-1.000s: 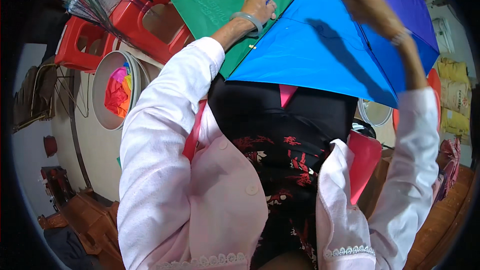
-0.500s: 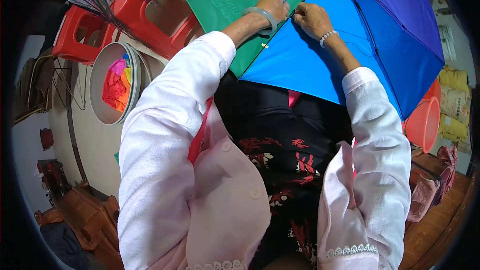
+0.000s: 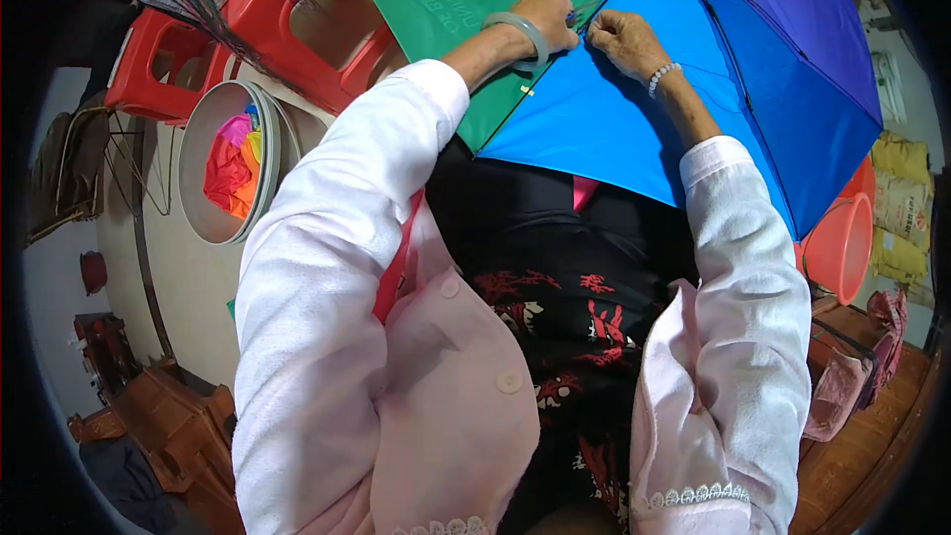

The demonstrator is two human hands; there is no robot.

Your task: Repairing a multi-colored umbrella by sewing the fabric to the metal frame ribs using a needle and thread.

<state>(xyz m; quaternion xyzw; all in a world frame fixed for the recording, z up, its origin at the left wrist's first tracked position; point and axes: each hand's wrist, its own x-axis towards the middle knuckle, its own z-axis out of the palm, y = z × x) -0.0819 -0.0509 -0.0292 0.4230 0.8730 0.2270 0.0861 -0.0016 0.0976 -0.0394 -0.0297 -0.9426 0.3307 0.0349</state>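
Pinching the seam of the open multicoloured fabric umbrella canopy (image 3: 634, 119), our left hand (image 3: 547, 22) and right hand (image 3: 624, 40) grip closed; we judge a slip could prick fingers or pucker the seam.

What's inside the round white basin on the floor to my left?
The white basin holds a crumpled bundle of pink, orange and yellow fabric. Its far wall is bare. Whatever lies beneath the fabric is covered, so I cannot tell.
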